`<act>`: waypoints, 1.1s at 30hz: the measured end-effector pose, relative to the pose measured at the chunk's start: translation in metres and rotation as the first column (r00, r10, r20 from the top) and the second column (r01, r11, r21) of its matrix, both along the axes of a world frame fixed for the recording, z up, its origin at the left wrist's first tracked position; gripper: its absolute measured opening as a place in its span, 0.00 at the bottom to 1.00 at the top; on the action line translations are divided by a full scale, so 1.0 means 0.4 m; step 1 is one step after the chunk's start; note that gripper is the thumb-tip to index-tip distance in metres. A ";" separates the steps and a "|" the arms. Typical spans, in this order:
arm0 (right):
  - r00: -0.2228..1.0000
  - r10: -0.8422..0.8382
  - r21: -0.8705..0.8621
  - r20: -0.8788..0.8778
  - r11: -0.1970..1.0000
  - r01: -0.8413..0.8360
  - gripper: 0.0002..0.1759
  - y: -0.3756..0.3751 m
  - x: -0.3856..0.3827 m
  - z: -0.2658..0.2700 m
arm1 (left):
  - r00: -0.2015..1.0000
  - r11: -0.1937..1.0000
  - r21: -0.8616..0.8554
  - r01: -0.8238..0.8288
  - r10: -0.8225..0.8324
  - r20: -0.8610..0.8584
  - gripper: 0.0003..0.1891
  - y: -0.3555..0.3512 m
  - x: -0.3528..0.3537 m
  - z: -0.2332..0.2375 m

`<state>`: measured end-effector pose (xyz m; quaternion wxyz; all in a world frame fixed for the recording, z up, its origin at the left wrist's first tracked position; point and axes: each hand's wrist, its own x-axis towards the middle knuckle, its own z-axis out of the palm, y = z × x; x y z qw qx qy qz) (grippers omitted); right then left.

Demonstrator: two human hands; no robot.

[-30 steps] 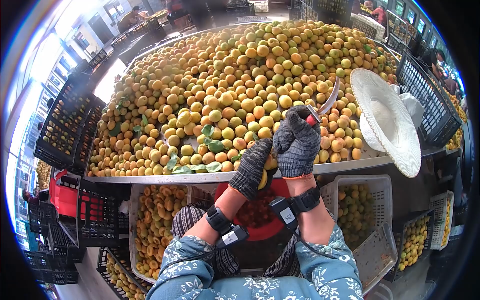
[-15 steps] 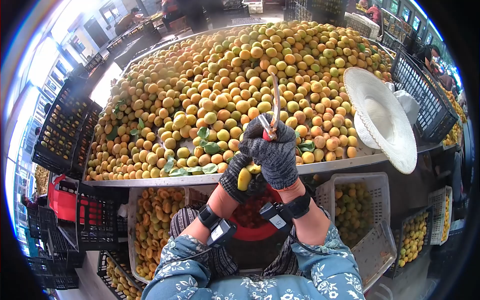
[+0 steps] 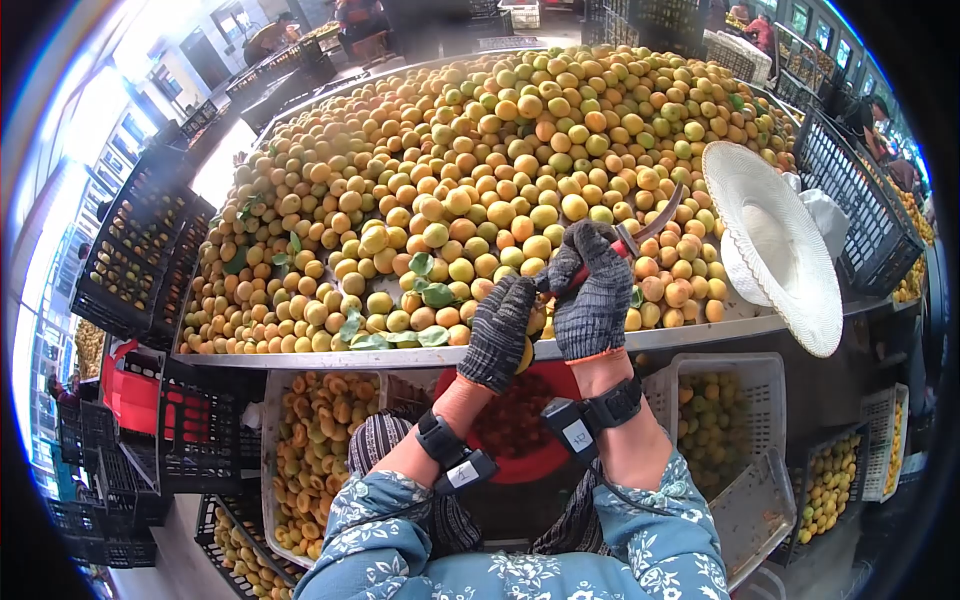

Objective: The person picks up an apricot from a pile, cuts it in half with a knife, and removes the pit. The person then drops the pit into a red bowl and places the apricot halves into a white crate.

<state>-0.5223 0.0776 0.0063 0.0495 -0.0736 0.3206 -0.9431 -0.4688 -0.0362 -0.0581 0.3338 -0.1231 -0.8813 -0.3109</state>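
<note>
My right hand (image 3: pixel 592 300), in a dark grey knitted glove, is closed round the red handle of a curved knife (image 3: pixel 658 218). The blade points up and to the right over the fruit heap. Close beside it, my left hand (image 3: pixel 500 335), gloved alike, curls around a yellow apricot (image 3: pixel 527 353), which is mostly hidden by the fingers. The fingertips of both hands meet or nearly meet above the front edge of the metal table (image 3: pixel 430 357). A large heap of apricots (image 3: pixel 440 205) with a few green leaves lies just beyond them.
Below sit a crate of split apricots (image 3: pixel 315 440), a red basin (image 3: pixel 520 430) with dark red contents, and a white crate (image 3: pixel 728 410) of greenish fruit. A white straw hat (image 3: pixel 775 245) rests at the table's right, near a black crate (image 3: pixel 855 205). Other people work farther back.
My hands have drawn slightly apart, the right moving right. The knife has swung from upright to slanting right. The yellow fruit in my left hand is now more covered.
</note>
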 end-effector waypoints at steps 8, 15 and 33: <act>1.000 -0.024 0.044 -0.002 0.999 0.024 0.07 0.011 0.001 0.006 | 0.811 -0.079 0.983 -0.166 -0.577 0.091 0.08 0.035 -0.019 -0.022; 0.991 0.082 0.205 -0.101 0.977 -0.060 0.06 0.022 0.016 0.047 | 0.624 -0.371 0.867 -0.332 -0.776 -0.093 0.09 0.046 0.027 0.097; 0.984 -0.071 0.111 -0.166 0.990 0.090 0.07 0.024 0.019 0.046 | 0.750 -0.231 0.906 -0.355 -0.648 0.129 0.12 0.027 0.014 0.043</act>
